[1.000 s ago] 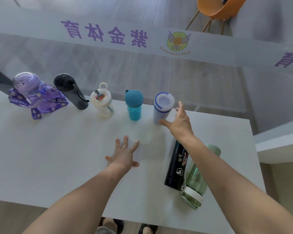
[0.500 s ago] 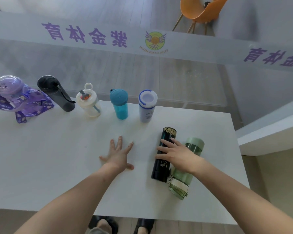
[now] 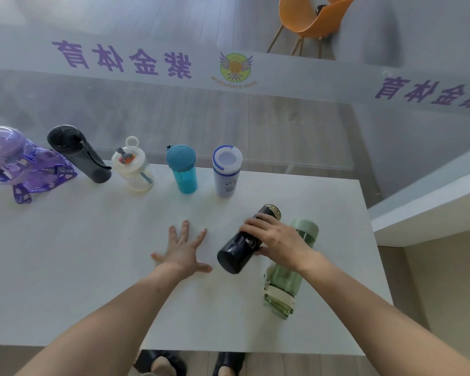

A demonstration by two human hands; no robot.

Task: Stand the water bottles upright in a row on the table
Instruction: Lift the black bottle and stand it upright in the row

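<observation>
R hand [image 3: 276, 240]: fingers wrapped round black bottle [image 3: 242, 245], tilted, base lifted off worktop [image 3: 65, 267] (prob. mid-way to upright).
L hand [image 3: 183, 252]: flat, splayed, empty; bracing.
Green bottle [image 3: 288, 278]: lying beside, not yet stood.
Row: five upright at back edge.

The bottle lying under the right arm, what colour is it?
Pale green see-through plastic bottle, seen in the head view.

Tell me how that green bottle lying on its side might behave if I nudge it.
The green bottle is round and lies flat near the table edge, so it would probably roll. It looks clear and empty, so likely light. Its smooth wall may be slippery.
</observation>
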